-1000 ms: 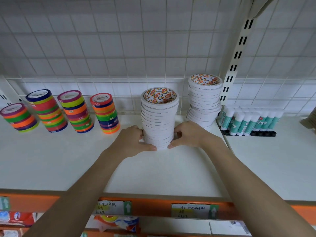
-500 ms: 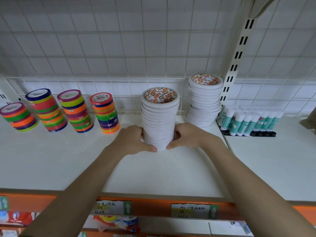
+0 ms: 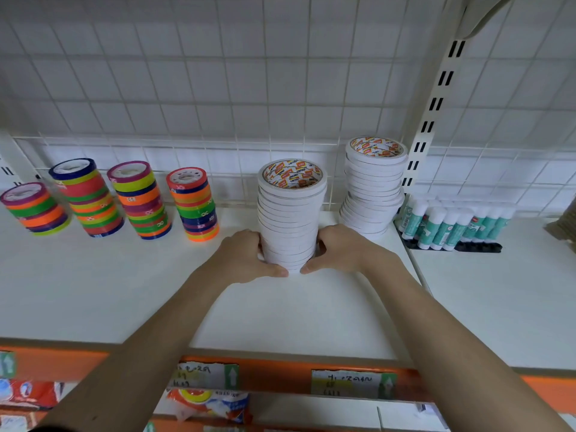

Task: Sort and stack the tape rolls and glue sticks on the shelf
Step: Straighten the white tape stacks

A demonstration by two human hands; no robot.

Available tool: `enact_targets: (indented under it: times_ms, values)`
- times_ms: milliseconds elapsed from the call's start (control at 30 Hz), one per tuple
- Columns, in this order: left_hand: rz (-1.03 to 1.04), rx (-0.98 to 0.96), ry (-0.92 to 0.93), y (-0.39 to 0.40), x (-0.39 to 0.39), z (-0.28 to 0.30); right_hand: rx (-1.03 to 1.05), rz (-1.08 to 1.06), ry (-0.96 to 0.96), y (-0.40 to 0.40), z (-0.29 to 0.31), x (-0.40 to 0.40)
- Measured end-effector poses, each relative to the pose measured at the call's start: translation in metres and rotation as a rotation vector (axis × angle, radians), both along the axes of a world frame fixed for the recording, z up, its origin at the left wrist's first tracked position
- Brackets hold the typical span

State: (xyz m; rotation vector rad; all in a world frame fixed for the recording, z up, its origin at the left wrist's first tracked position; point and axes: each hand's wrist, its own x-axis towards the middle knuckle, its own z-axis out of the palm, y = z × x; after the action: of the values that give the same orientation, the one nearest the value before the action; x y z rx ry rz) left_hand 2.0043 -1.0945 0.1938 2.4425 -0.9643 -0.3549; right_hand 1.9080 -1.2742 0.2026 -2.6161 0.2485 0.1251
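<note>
Left hand [image 3: 246, 258] and right hand [image 3: 343, 249] curled round the foot of the white tape stack [image 3: 291, 213], standing mid-shelf [image 3: 93, 291], left of a second white stack [image 3: 372, 188]. Grip low on loose rolls: likely to shear or topple under any jerk, perhaps onto the glue sticks [image 3: 448, 226] far right.

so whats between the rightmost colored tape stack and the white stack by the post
In the head view, the white tape stack gripped by the left hand and right hand.

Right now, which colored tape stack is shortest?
The far-left colored stack, purple on top; the other three colored stacks stand clearly taller.
</note>
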Motion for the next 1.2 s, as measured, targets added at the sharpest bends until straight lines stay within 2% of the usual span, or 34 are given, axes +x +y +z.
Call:
enact_targets:
  times_ms: [400, 533, 733, 1200]
  values:
    - [-0.018, 0.135, -0.142, 0.0, -0.008, 0.01, 0.0, -0.022, 0.008, 0.003, 0.003, -0.005]
    - [-0.057, 0.168, -0.054, 0.002, -0.001, 0.016, 0.044, -0.029, 0.022, 0.003, 0.003, -0.006]
    - [-0.095, 0.081, 0.093, 0.005, 0.004, 0.025, 0.126, -0.04, 0.042, 0.003, 0.004, -0.008]
    - [-0.043, 0.037, 0.004, 0.002, 0.013, 0.016, 0.07, -0.023, 0.033, 0.011, 0.008, -0.006]
